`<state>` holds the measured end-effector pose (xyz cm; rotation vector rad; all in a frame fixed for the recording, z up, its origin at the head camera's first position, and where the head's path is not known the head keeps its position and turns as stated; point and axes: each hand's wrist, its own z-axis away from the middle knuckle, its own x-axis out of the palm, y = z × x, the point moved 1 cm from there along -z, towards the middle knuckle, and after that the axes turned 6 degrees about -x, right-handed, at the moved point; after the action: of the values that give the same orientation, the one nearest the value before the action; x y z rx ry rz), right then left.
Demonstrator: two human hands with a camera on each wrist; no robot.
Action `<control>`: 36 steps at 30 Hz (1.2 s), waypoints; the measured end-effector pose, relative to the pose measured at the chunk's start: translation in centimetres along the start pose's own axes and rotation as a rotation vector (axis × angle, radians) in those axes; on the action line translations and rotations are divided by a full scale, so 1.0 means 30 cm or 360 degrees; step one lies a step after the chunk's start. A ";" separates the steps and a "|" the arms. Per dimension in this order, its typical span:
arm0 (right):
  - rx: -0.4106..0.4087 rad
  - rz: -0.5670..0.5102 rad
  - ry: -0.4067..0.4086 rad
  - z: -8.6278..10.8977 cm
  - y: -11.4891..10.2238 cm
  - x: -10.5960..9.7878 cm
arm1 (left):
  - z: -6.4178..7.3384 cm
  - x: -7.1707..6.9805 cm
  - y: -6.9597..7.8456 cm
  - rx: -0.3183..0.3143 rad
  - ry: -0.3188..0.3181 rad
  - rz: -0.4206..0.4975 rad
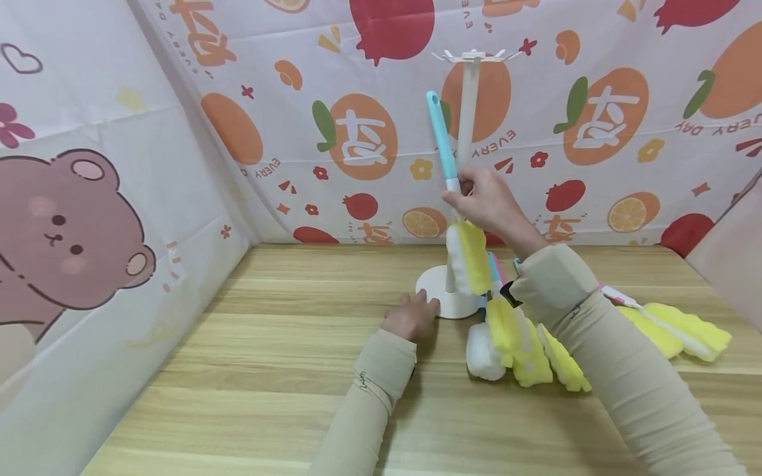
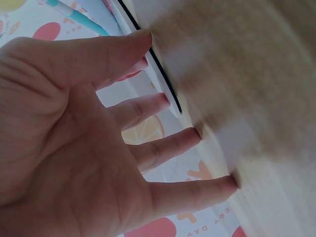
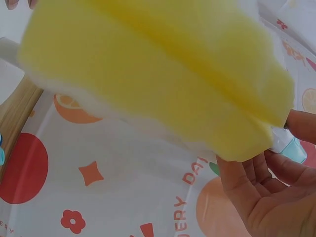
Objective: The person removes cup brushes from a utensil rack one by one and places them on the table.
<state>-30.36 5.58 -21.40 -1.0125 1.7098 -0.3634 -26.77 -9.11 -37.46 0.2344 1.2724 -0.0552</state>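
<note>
My right hand (image 1: 488,201) pinches a sponge bottle brush (image 1: 442,135) near the white collar below its light-blue handle. The handle points up, and the yellow-and-white sponge head (image 3: 148,74) hangs down in front of a white stand's (image 1: 469,106) pole. This stand has a round base and a ring of small hooks (image 1: 474,58) on top. At the left edge of the base (image 1: 458,307) is my left hand (image 1: 412,316), its fingers spread. In the left wrist view, the thumb (image 2: 140,42) meets the base's rim, and the lower fingertips touch the tabletop.
Several more sponge brushes (image 1: 530,357) lie on the wooden table (image 1: 268,344) in front of and right of the base, partly hidden by my right forearm. Two yellow sponge heads (image 1: 684,330) lie farther right. A fruit-print cloth (image 1: 381,198) hangs behind, and a bear-print cloth (image 1: 77,238) at left.
</note>
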 end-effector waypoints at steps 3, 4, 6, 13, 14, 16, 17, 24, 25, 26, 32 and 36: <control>-0.0017 -0.0007 0.0012 0.003 0.004 0.000 | -0.002 0.002 0.001 0.0001 0.0004 -0.0003; -0.0018 -0.0011 0.0014 0.005 0.005 -0.001 | -0.003 0.003 0.001 0.0001 0.0008 -0.0005; -0.0018 -0.0021 0.0022 0.007 0.009 -0.002 | -0.003 0.004 0.000 -0.0002 0.0010 -0.0006; -0.0004 -0.0058 0.0048 0.013 0.021 -0.017 | -0.001 0.001 0.001 0.0001 -0.0005 0.0016; -0.0003 -0.0065 0.0048 0.014 0.020 -0.019 | 0.000 -0.001 0.001 0.0002 -0.0003 0.0018; 0.0002 -0.0074 0.0049 0.016 0.021 -0.022 | 0.002 -0.003 0.001 0.0002 0.0006 0.0021; 0.0011 -0.0074 0.0049 0.017 0.022 -0.024 | 0.001 -0.004 0.000 0.0004 0.0008 0.0020; 0.0021 -0.0096 0.0065 0.023 0.033 -0.030 | 0.000 -0.001 -0.002 0.0018 0.0012 0.0015; 0.0015 -0.0102 0.0070 0.024 0.035 -0.031 | 0.000 -0.001 -0.003 0.0015 0.0011 0.0019; 0.0007 -0.0104 0.0078 0.025 0.036 -0.032 | 0.000 -0.002 -0.003 0.0012 0.0013 0.0017; -0.0030 -0.0091 0.0118 0.032 0.046 -0.037 | -0.001 -0.007 -0.002 0.0015 0.0013 0.0000; -0.0018 -0.0066 0.0120 0.036 0.053 -0.040 | -0.004 -0.004 0.001 0.0025 0.0000 -0.0003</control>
<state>-30.02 7.70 -22.11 -1.0554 1.7623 -0.4234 -26.90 -9.06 -37.37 0.2469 1.2727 -0.0670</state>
